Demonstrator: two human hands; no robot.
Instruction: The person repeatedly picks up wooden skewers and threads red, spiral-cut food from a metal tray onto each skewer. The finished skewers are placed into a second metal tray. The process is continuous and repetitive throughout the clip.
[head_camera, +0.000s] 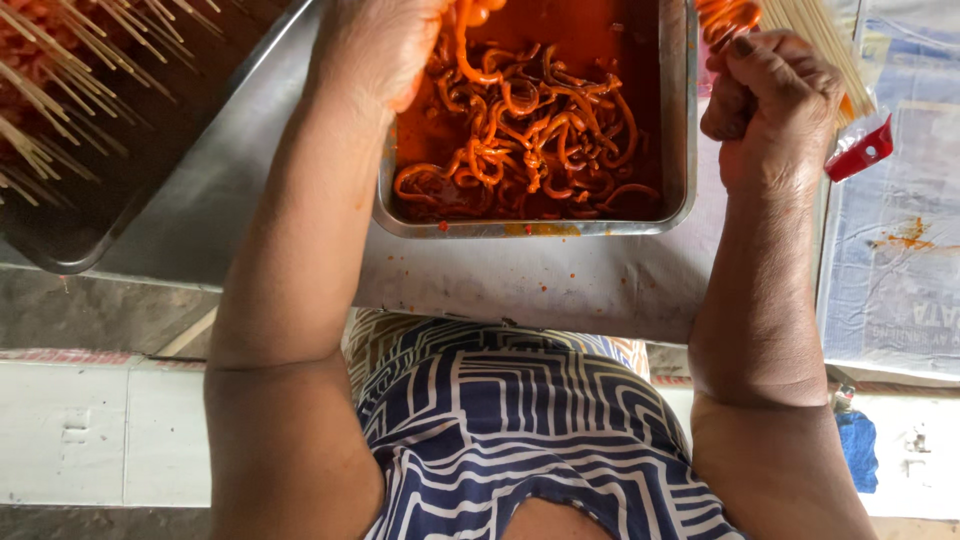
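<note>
A square metal pan (683, 120) holds long orange-red strips (530, 130) lying in red sauce. My left hand (375, 50) is over the pan's near left corner, fingers closed on a strip that hangs down from it into the pan. Just past the pan's right rim, my right hand (770, 105) is a fist. It grips a thin skewer with coiled orange strips (725, 15) on it, which sticks out at the frame's top edge. Both hands are partly cut off by the top of the frame.
A dark tray (90, 215) at the left carries several loaded wooden skewers (50, 110). A bundle of bare skewers (815, 40) in a red-ended plastic sleeve lies at the right, beside stained newspaper (895, 260). The pan rests on a steel tabletop (520, 285).
</note>
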